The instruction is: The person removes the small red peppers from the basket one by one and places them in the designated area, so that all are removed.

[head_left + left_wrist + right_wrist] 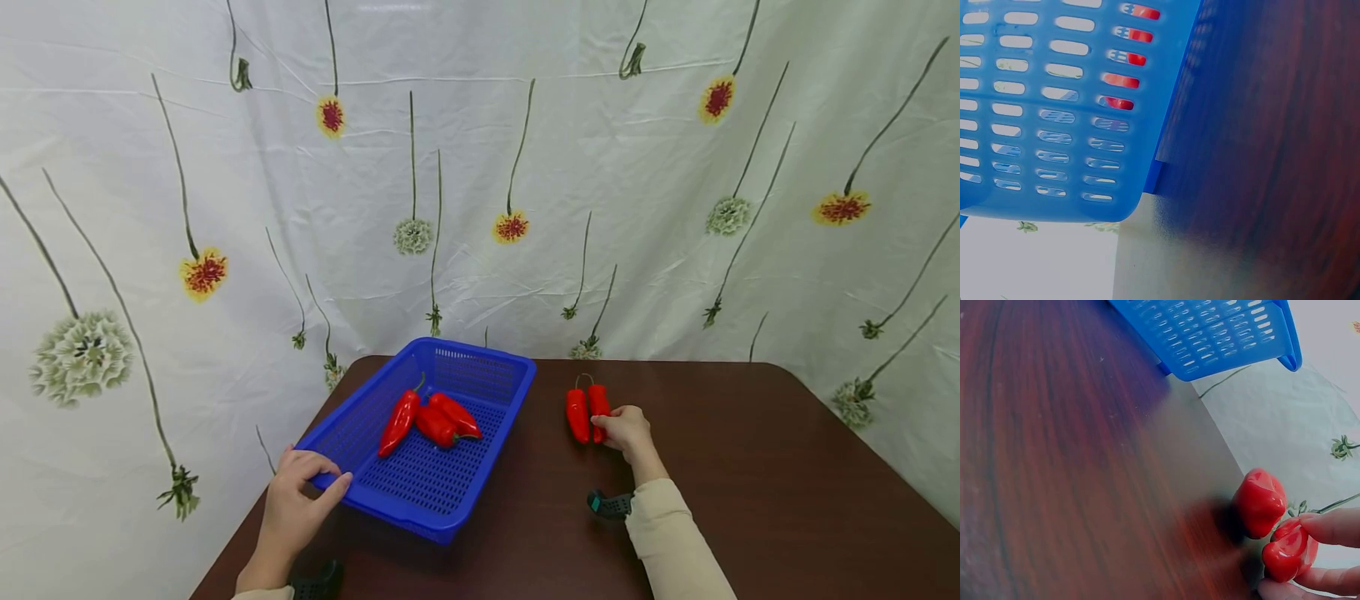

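My left hand (pixel 296 504) grips the near left corner of a blue plastic basket (pixel 405 514), thumb and fingers over its rim. Three glossy red peppers (pixel 399 422) lie inside on the slatted bottom. To the right of the basket, my right hand (pixel 628 429) pinches the lower end of another red pepper (pixel 598 400) between thumb and fingers. Close beside that one, on its left, lies a second loose pepper (pixel 577 415), its stem pointing to the back. The right wrist view shows the blunt ends of the held pepper (pixel 1285 553) and its neighbour (pixel 1260 503).
Everything stands on a dark brown wooden table (pixel 750 467) with rounded far corners. Behind it hangs a pale curtain (pixel 480 183) printed with flowers, close to the table's back edge. A dark strap (pixel 611 505) is on the right wrist.
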The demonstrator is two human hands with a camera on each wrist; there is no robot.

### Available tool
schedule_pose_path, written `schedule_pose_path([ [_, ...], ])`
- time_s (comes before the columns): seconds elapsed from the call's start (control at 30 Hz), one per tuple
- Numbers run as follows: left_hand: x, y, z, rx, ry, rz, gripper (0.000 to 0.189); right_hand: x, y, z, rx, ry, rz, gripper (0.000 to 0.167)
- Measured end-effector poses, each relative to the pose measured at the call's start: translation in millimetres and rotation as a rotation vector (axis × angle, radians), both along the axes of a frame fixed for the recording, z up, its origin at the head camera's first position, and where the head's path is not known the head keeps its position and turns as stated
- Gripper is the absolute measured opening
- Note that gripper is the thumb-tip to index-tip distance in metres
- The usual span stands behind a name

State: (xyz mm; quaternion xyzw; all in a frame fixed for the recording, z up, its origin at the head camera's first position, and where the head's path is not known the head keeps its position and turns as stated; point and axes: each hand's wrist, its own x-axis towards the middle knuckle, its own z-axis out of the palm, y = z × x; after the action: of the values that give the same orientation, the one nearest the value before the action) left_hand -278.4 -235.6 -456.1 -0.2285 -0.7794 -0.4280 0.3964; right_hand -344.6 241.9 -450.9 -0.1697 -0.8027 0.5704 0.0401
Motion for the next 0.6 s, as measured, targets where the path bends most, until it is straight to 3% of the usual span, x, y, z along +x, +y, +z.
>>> schedule_pose_path([
  [0.6,0.5,0.2,0.7,-0.003,-0.019,0.009,0.031,1.6,-3.5,2.7,0.148,-0.020,0.008,0.037],
])
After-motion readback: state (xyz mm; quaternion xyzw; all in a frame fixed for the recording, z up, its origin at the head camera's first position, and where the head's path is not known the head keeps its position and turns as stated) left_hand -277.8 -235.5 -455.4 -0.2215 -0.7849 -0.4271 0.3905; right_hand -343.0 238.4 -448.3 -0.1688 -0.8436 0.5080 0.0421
